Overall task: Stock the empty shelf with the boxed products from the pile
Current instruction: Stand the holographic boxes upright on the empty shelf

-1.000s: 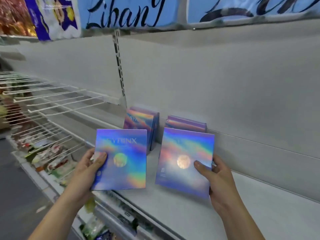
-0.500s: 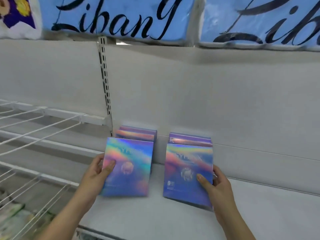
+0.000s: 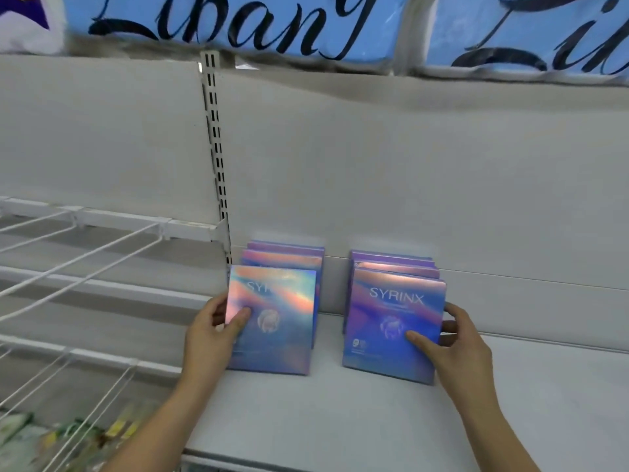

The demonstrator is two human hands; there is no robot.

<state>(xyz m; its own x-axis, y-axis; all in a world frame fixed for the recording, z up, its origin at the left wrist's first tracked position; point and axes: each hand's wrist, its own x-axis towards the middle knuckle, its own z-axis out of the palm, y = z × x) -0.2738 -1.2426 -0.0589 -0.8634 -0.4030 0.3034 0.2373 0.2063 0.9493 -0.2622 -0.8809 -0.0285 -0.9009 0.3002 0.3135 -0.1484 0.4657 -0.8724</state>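
Grey shelf, back panel behind it. Two rows of holographic boxes stand upright on it, side by side with a gap between, each leaning back toward the panel.

Left hand grips the front box of the left row at its left edge: thumb on the face, fingers curled behind. Box bottom rests on the shelf. Two more boxes stand right behind it.

Right hand holds the front box of the right row at its right edge: thumb flat on the face, fingers wrapped round the side. "SYRINX" reads clear on it. More boxes behind, count unclear.

White wire racks to the left; blue signs overhead
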